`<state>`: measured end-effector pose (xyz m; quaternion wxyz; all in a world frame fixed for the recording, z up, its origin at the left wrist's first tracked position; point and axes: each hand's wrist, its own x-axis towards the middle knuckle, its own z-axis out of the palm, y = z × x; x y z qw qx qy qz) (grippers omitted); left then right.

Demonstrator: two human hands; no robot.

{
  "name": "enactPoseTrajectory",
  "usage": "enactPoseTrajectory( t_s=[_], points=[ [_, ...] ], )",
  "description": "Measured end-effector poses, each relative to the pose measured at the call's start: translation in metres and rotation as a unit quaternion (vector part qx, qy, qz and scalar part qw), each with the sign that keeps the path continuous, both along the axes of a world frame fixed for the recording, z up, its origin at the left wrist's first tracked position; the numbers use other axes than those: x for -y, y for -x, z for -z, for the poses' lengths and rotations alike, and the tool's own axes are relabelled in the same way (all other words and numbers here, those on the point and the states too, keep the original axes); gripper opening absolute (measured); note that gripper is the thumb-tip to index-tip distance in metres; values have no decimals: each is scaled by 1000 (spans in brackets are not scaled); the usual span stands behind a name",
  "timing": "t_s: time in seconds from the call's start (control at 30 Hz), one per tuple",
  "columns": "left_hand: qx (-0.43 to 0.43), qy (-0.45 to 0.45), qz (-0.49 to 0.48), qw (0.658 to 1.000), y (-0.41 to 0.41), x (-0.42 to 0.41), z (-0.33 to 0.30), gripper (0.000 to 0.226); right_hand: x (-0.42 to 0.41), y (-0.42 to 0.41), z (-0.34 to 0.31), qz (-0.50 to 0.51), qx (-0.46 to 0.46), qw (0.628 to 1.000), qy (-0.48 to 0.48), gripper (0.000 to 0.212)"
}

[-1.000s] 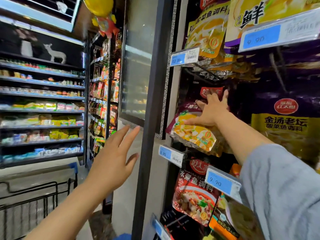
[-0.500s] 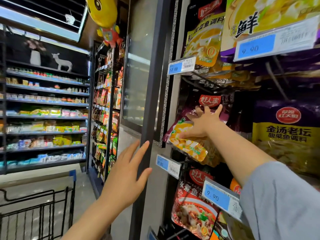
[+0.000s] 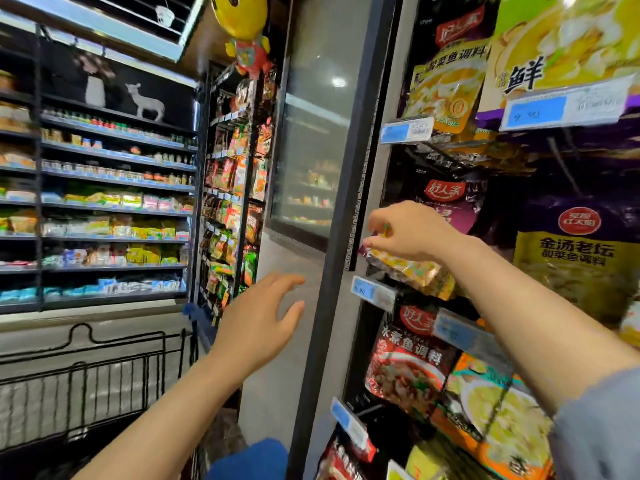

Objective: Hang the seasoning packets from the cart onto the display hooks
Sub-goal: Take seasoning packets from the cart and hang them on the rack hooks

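Right hand [image 3: 412,230] is up at the display rack, fingers [image 3: 375,242] pinched on the top edge of a yellow-and-purple seasoning packet [image 3: 412,271]. The packet tilts forward off the rack, its top toward the camera and its body sloping down and back. It sits just above the blue price tag [image 3: 372,292] marked 9.90. The hook itself is hidden behind the hand and packet, so whether the packet is actually on it cannot be told.

Left hand [image 3: 259,323] is empty, fingers [image 3: 291,280] spread and released, palm facing forward in the air beside the dark vertical post [image 3: 332,271] left of the rack. It touches nothing visible.

Around the held packet:
- a dark purple packet with a red logo [image 3: 446,199] hangs directly behind the right hand
- a red packet [image 3: 405,362] hangs below the 9.90 tag
- a purple-and-gold packet [image 3: 575,258] hangs to the right, behind the right forearm
- yellow packets [image 3: 446,88] hang on the row above

The black wire cart [image 3: 86,379] stands at lower left, well apart from both hands. Its contents are not visible. Grey sleeve [image 3: 602,424] shows at the lower right corner. Stocked shelves [image 3: 104,202] line the aisle on the left.
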<state>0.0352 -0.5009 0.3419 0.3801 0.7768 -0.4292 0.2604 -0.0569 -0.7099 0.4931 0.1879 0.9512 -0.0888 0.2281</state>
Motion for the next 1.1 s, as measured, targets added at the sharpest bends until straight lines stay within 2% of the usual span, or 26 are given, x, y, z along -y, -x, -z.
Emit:
enactPoseTrajectory(
  t_s=[0.1,0.23,0.3,0.43,0.53,0.67,0.8,0.87,0.97,1.03,1.1],
  points=[
    [-26,18,-8,999,-4,-47,10,31,-55,1,17,-45,11,999,-26,33],
    [-64,29,-38,997,-6,-117,24,43,-128,-1,55,-114,-25,988,-100,35],
    [-88,41,-53,994,-10,-154,38,39,-163,-7,81,-150,-49,975,-154,37],
    [-123,12,-88,988,-13,-234,83,24,-226,-25,148,-214,-100,924,-300,33],
    [-144,-42,-123,981,-8,-292,123,22,-267,-39,203,-238,-152,879,-385,31],
    [-209,-98,-170,958,8,-356,176,23,-307,-48,278,-228,-255,823,-453,25],
    [-258,-101,-250,928,33,-396,248,27,-325,-44,346,-185,-334,754,-535,18],
    [-293,-104,-276,909,50,-399,287,38,-327,-39,376,-154,-380,733,-542,24],
    [-339,-160,-284,882,77,-396,345,58,-323,-25,429,-81,-437,720,-533,38],
    [-357,-191,-280,870,94,-394,377,60,-320,-10,464,-30,-451,723,-522,64],
    [-345,-216,-284,868,108,-391,397,63,-315,7,499,-9,-457,729,-510,104]
  ],
)
